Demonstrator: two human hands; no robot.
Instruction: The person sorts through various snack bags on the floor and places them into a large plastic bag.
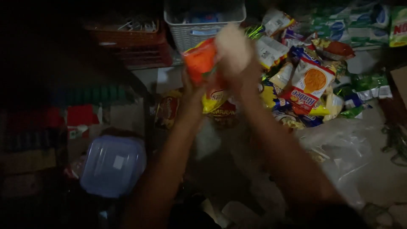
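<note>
A blue plastic lid (112,165) lies low at left. The left hand (190,91) grips an orange snack packet (200,61) held mid-air; the right hand (237,57) clasps its top. Heaped snack packets (309,82) lie at right.

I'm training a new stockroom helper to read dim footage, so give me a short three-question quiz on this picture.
1. True or false: both hands, the left hand and the right hand, are raised together at the orange plastic snack packet.
2. What lies lower left of the arms? A) a translucent blue plastic box with a lid B) a metal bucket C) a glass jar
3. Fill in: the pile of colourful snack packets lies to the ____ of the hands.

Key: 1 true; 2 A; 3 right. The white woven plastic basket stands behind the hands.
</note>
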